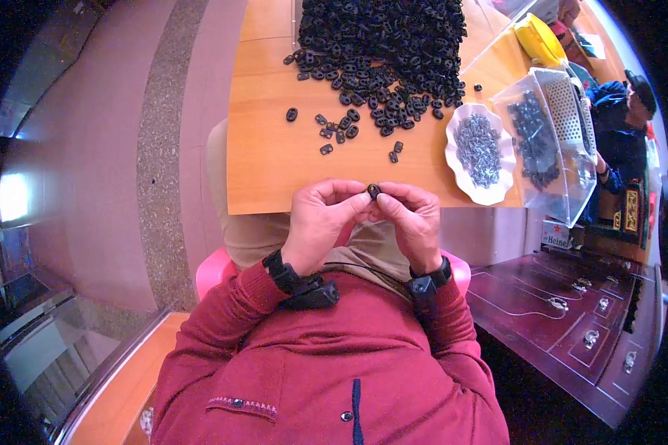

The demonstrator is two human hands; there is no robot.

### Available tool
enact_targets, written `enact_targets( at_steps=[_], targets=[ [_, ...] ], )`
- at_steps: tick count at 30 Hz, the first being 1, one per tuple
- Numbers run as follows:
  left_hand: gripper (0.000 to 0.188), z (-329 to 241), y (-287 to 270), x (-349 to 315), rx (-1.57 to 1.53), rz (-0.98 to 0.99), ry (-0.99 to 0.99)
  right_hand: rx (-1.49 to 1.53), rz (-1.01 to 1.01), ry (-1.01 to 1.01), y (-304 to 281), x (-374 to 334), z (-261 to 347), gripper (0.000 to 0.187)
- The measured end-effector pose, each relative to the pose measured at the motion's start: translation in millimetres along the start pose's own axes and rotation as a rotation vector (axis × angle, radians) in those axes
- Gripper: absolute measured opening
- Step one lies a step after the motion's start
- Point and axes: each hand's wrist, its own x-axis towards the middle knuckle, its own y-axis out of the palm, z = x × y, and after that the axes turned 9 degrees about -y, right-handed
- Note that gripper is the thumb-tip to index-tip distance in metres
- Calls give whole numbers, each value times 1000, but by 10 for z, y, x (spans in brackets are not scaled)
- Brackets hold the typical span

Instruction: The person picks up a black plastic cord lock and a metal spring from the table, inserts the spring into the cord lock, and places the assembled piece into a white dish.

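Just over the table's near edge, my left hand and my right hand meet. Both pinch one small black plastic piece, which looks like a cord lock, between thumbs and fingertips. Fingers partly cover it. Beyond them on the wooden table lie a few loose black pieces, some oval with two holes. A large heap of the same black pieces spreads at the far side. To the right sits a white scalloped dish full of small silvery metal parts, perhaps springs.
A clear plastic bin with black parts stands right of the dish, beside a perforated white basket. Farther back are a yellow object and another person in dark blue. A dark red panelled surface lies at lower right.
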Motion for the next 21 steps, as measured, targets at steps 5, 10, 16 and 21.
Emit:
enact_targets(
  at_steps=[5, 10, 16, 21],
  targets=[
    [11, -1, 22, 2, 24, 13, -11, 28, 15, 0, -21, -1, 38, 19],
    [11, -5, 25, 4, 50, 46, 10, 100, 41, 11, -43, 3, 54, 18],
    [14, -2, 42, -35, 45, 84, 14, 141, 53, 27, -77, -16, 74, 14],
    [17, 30, -19, -13, 166, 112, -42, 199, 81, 34, -65, -29, 133, 11]
  ],
)
